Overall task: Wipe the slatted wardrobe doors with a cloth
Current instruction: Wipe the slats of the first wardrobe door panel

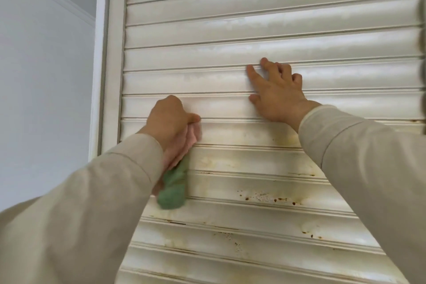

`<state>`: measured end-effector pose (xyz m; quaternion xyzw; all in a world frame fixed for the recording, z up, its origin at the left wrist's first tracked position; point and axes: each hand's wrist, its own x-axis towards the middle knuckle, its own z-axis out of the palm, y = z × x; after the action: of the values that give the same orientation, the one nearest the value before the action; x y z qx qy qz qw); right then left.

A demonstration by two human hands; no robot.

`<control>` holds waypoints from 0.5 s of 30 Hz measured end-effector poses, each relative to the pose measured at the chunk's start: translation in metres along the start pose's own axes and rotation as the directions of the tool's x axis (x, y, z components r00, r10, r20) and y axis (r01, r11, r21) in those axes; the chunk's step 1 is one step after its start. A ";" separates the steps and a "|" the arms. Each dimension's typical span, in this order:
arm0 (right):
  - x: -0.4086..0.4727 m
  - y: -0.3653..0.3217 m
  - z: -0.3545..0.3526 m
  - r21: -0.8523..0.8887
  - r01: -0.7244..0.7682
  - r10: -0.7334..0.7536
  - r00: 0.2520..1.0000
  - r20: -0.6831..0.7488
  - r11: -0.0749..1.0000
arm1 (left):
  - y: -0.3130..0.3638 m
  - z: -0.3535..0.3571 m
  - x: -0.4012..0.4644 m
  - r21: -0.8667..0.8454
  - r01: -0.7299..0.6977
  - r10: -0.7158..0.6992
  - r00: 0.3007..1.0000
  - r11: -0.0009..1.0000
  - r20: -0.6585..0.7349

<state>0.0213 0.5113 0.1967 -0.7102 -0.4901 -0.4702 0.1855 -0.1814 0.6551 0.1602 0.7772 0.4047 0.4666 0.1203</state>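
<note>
Cloth (176,182) on door (253,30) (left side)

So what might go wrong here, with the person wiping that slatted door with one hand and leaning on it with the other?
The cloth is bunched in the left hand, so it may skim the slat grooves and miss dirt there.
The brown spots lower on the door could smear rather than lift.
The right hand presses flat on the slats, so it may leave prints there.

One slatted door (265,37) is filling the view. Two hands are showing: left hand (169,120) at eight o'clock, right hand (276,92) at three. One cloth (175,182) is hanging at seven.
</note>
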 end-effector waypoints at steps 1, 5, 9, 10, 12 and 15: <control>0.001 0.002 -0.001 -0.013 0.012 -0.012 1.000 0.000 1.000 | 0.005 -0.001 -0.007 -0.010 -0.002 0.002 1.000 1.000 0.031; 0.004 0.001 0.005 -0.036 0.019 -0.019 1.000 -0.010 0.999 | 0.034 0.007 -0.016 -0.037 -0.011 0.011 1.000 0.999 0.023; 0.003 0.006 0.003 -0.001 0.053 -0.053 0.998 0.017 0.999 | 0.082 0.048 -0.020 0.043 -0.150 0.151 0.989 0.988 -0.008; 0.005 0.007 0.000 0.036 0.063 -0.064 0.998 0.028 0.997 | 0.093 0.058 -0.021 0.053 -0.191 0.192 0.981 0.980 -0.011; 0.003 0.014 -0.005 0.104 0.076 -0.082 0.995 0.055 0.992 | 0.113 0.075 -0.027 0.060 -0.252 0.252 0.968 0.966 0.005; -0.001 0.027 -0.012 0.116 0.113 -0.123 0.989 0.081 0.987 | 0.119 0.082 -0.031 0.082 -0.227 0.226 0.974 0.971 0.021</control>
<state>0.0389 0.4901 0.2071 -0.6884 -0.5646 -0.4205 0.1746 -0.0598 0.5708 0.1644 0.8253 0.3320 0.4554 0.0361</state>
